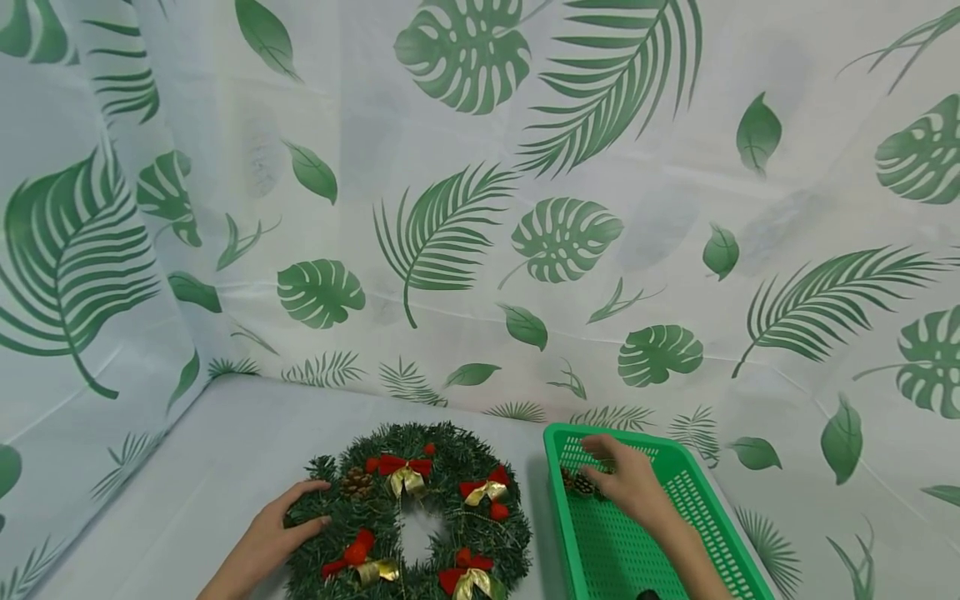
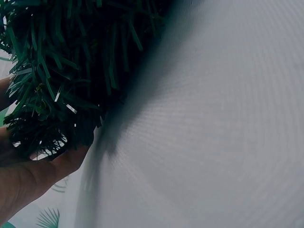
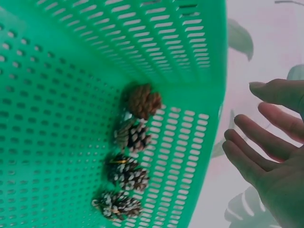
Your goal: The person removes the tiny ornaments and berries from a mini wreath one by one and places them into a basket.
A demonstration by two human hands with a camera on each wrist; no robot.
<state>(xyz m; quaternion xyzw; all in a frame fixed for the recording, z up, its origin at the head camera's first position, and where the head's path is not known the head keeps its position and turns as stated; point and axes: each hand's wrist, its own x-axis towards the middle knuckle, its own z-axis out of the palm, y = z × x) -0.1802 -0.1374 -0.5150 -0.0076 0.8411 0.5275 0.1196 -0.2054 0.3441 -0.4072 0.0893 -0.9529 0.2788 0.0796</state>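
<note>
Four red bows with shiny gold tails [image 1: 407,475] decorate a round green wreath of artificial pine [image 1: 380,510], which lies at the bottom centre of the head view on a white tabletop [image 1: 213,467]. Small red balls [image 1: 498,511] dot the foliage, and a brown pine cone [image 1: 356,482] sits at its upper left.

The person's left hand [image 1: 264,537], toward the lower left of the frame, grips the wreath's outer edge, thumb and forefinger apart over the needles (the left wrist view shows part of the hand curled beneath the rim).

At lower right stands a bright green perforated plastic basket [image 1: 567,533]. The right hand [image 1: 633,483] hangs over its far left corner, fingers spread and slightly bent, holding nothing. Four brown pine cones, some with pale tips [image 3: 127,173], line up against one end wall in the right wrist view, apart from the fingers. A dark object [image 1: 647,595] at the bottom edge is too cut off to identify.

Behind, white sheeting printed with green leaves [image 1: 345,225] fills the upper frame.
</note>
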